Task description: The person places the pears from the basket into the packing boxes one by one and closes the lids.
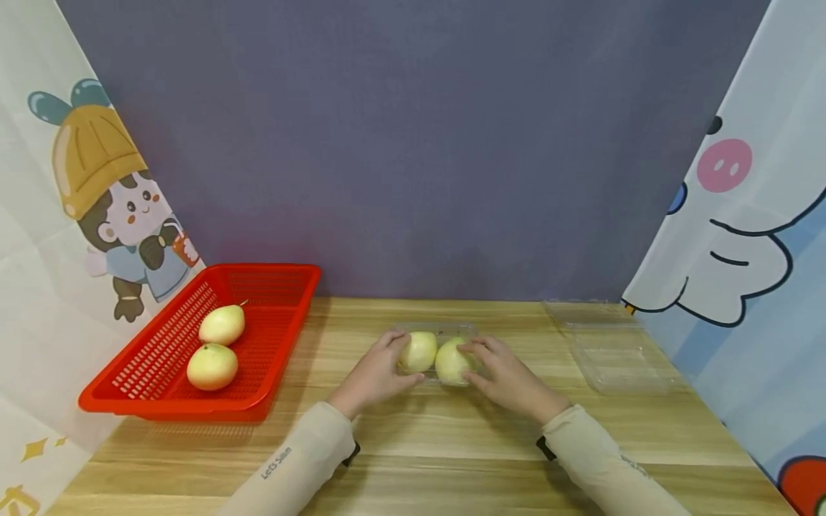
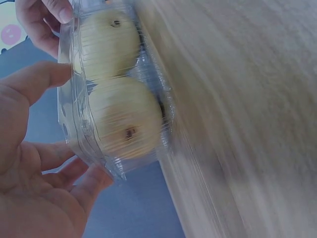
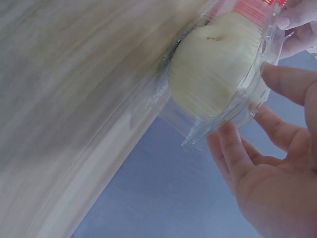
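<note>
Pale beige sleeves (image 1: 311, 450), dark lettering (image 1: 277, 463) beginning "Let's" on the left, dark print (image 1: 635, 466) on the right, black wrist pieces (image 1: 546, 449)

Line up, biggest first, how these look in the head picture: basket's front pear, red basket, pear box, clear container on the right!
1. Red basket
2. Clear container on the right
3. Pear box
4. Basket's front pear

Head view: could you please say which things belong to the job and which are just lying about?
Job: clear container; two pears inside; left hand; right hand.
Lying about, though perhaps supplies: red basket; basket's pears; clear packaging at right.
</note>
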Action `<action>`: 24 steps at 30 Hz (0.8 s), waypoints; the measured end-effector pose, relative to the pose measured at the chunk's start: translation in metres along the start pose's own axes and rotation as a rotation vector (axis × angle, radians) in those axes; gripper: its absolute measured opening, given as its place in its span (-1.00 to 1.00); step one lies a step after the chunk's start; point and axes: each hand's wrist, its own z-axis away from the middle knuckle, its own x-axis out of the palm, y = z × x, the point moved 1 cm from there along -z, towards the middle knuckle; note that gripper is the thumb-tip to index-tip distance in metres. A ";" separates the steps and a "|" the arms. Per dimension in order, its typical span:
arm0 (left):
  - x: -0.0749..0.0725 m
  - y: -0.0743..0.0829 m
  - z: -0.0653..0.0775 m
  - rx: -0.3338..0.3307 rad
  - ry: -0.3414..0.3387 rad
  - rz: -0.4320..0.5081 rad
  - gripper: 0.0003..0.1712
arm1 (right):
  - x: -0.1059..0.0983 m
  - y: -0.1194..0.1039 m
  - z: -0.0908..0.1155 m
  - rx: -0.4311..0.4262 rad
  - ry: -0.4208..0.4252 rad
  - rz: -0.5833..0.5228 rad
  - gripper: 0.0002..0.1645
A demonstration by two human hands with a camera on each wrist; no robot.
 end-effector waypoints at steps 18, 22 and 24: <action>-0.012 -0.018 -0.003 0.012 0.042 -0.012 -0.10 | 0.015 -0.005 -0.022 -0.018 0.021 0.004 -0.46; -0.016 -0.022 -0.004 -0.007 0.047 -0.027 -0.12 | 0.020 -0.006 -0.029 -0.041 0.034 0.007 -0.45; -0.019 -0.024 -0.003 -0.017 0.044 -0.029 -0.14 | 0.022 -0.007 -0.033 -0.055 0.044 0.013 -0.46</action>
